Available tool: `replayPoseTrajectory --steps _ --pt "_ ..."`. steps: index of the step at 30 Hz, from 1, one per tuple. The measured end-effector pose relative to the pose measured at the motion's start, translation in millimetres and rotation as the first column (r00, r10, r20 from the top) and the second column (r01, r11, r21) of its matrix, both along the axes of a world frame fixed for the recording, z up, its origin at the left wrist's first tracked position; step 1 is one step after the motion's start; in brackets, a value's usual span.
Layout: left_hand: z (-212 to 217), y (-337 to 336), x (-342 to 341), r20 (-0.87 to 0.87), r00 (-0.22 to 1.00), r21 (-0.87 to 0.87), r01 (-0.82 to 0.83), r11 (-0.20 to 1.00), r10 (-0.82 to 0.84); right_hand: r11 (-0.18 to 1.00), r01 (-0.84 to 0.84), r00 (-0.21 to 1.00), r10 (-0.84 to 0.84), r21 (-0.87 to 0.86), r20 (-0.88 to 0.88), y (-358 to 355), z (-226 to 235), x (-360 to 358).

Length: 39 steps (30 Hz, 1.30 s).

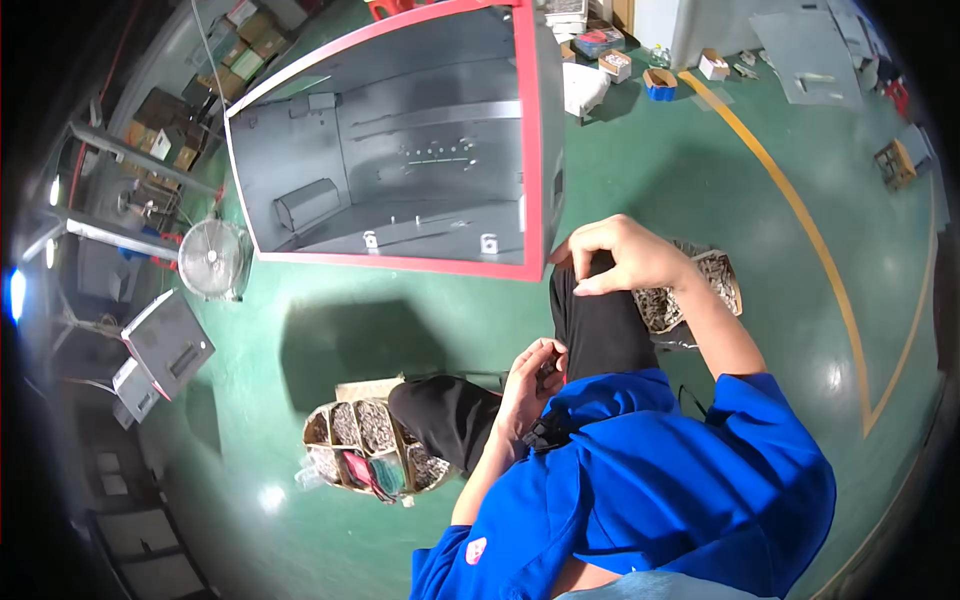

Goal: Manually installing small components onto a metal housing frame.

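My right hand is at the lower right corner of a grey sheet-metal cabinet with a red and white front frame. Its fingers curl down toward the thumb in a pinch above my right knee. Anything between those fingertips is too small to make out. Low between my thighs, my left hand is closed around something dark, mostly hidden by the fingers. The cabinet's open side faces me, showing a box-shaped part, small studs and white fittings inside.
Beside my left leg sits a divided box of small metal parts. A second container of hardware stands by my right leg. A round fan and grey metal housing are at left. A yellow line crosses the green floor.
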State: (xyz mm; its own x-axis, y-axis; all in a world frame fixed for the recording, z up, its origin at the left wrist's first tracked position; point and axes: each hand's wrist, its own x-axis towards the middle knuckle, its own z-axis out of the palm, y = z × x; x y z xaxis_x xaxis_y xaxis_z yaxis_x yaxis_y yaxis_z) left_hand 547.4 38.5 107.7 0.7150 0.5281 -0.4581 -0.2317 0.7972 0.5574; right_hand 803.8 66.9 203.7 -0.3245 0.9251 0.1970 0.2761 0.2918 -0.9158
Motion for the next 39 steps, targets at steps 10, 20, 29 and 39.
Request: replayPoseTrajectory --steps 10,20,29,39 --pt "-8 6 -9 -0.030 0.996 -0.031 -0.090 0.995 0.089 0.948 -0.308 0.951 0.306 0.081 0.039 39 -16 -66" --pt "-3 20 -14 -0.107 0.917 -0.141 -0.396 0.907 0.384 0.933 -0.344 0.932 0.325 0.106 0.160 20 -68 -105" --pt "-4 25 -9 -0.062 0.897 -0.209 -0.441 0.873 0.439 0.984 -0.171 0.983 0.174 0.058 -0.062 5 -76 -78" --pt "4 27 23 0.028 0.918 0.506 -0.355 0.786 0.397 0.703 -0.345 0.347 -0.520 -0.622 -0.780 -33 -119 -105"
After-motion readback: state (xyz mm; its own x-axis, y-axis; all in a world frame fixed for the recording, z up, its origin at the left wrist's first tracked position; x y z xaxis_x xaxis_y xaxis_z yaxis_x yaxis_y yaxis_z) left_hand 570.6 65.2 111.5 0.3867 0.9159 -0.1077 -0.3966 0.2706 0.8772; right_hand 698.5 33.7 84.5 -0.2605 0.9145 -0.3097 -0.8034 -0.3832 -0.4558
